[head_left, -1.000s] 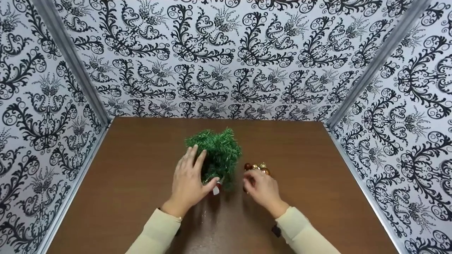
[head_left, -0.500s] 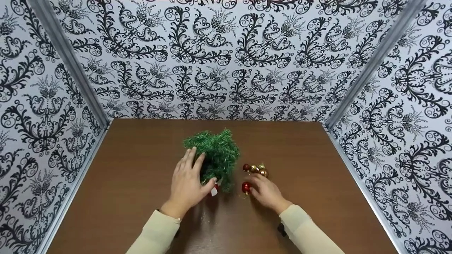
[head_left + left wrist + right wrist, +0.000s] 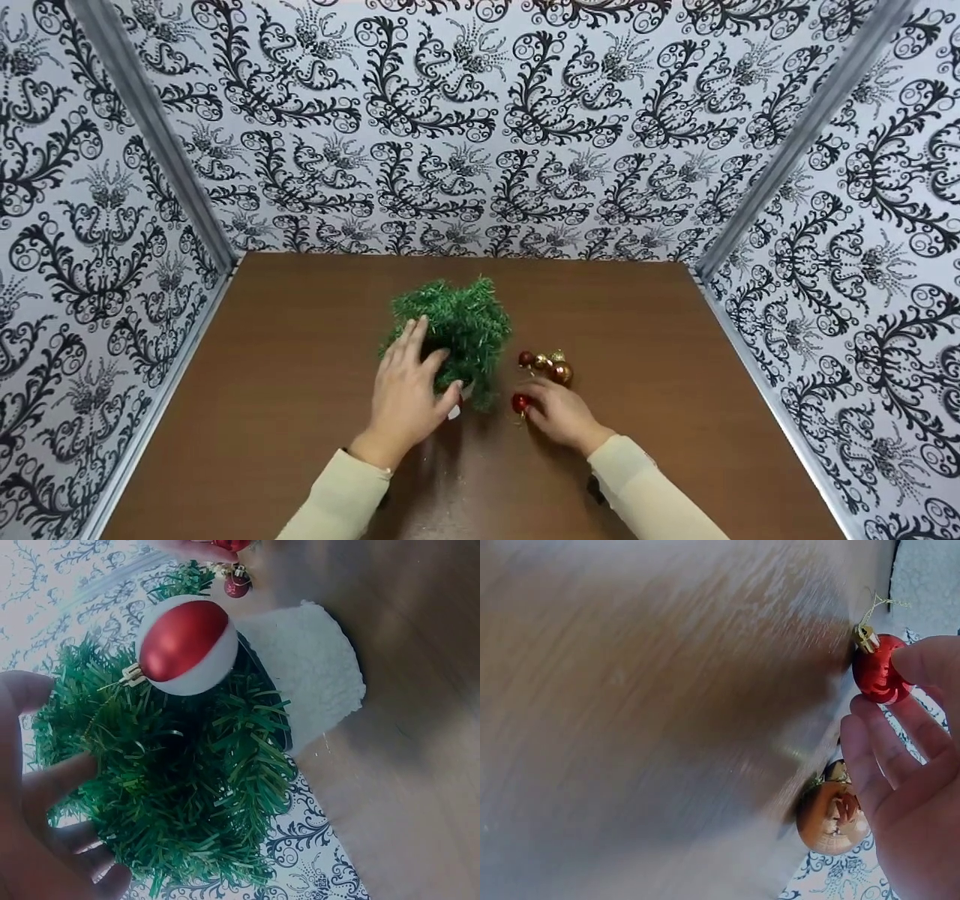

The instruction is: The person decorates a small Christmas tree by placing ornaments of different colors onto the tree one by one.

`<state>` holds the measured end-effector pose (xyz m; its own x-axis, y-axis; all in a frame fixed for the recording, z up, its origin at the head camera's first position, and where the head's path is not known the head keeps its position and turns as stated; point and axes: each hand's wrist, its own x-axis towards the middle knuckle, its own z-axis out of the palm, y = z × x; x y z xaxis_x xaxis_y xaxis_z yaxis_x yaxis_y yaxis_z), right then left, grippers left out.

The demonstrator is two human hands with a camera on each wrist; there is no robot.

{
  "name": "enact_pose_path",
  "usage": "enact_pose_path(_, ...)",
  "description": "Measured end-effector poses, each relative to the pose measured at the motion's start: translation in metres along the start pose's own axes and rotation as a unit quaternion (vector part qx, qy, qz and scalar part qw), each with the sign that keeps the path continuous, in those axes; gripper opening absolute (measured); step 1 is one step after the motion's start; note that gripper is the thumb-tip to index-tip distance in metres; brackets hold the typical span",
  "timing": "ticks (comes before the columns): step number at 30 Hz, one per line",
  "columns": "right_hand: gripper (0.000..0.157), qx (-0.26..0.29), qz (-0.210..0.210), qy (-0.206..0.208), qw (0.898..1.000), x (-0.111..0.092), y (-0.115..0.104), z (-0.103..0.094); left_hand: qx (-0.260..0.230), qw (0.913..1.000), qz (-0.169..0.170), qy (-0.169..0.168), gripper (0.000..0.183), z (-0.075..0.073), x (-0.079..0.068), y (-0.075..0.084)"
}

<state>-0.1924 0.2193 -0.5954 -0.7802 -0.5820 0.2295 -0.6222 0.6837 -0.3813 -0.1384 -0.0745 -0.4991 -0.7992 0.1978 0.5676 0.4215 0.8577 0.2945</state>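
Observation:
A small green tinsel Christmas tree (image 3: 472, 322) stands mid-table. My left hand (image 3: 405, 397) is at its left side, fingers spread among or beside the branches in the left wrist view. From the tree hangs a red-and-white bauble (image 3: 184, 649) with a gold cap, near the left thumb in the head view. The white fuzzy base (image 3: 311, 679) shows below the branches. Right of the tree, my right hand (image 3: 564, 414) pinches a shiny red bauble (image 3: 881, 671) between thumb and fingers, low over the table. Its gold cap and thin gold loop point away from the palm.
Just beyond the right hand lie several small baubles: a copper-gold one (image 3: 561, 373), a dark red one (image 3: 526, 359) and smaller gold ones (image 3: 541, 361). The brown table (image 3: 300, 315) is enclosed by patterned walls (image 3: 450, 112) at the back and sides.
The right hand, earlier curled beside the ornaments, has shifted slightly toward the body, and the red bauble now shows at its fingertips. The left hand stays by the tree, its fingers shifting slightly.

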Motion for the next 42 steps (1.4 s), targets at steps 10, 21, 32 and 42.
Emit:
enact_pose_path(10,0.03,0.001,0.024,-0.006,1.0,-0.0008,-0.0019,-0.0008,-0.021,0.9994,0.026,-0.003,0.034,-0.0004,-0.0025,-0.0065)
enact_pose_path(21,0.031,0.014,0.021,-0.002,1.0,-0.0022,-0.0012,0.0011,-0.006,0.9997,0.015,0.019,0.027,0.0035,0.0026,0.0016)
enact_pose_path(32,0.034,0.023,0.026,0.004,0.999,-0.0024,-0.0004,0.0013,0.005,0.9996,0.01,0.026,0.015,0.005,0.0063,-0.0002)
enact_pose_path(42,0.033,0.011,0.01,0.018,1.0,-0.002,0.0,0.0052,-0.004,0.9992,0.023,0.032,0.013,0.0058,0.0048,-0.0001)
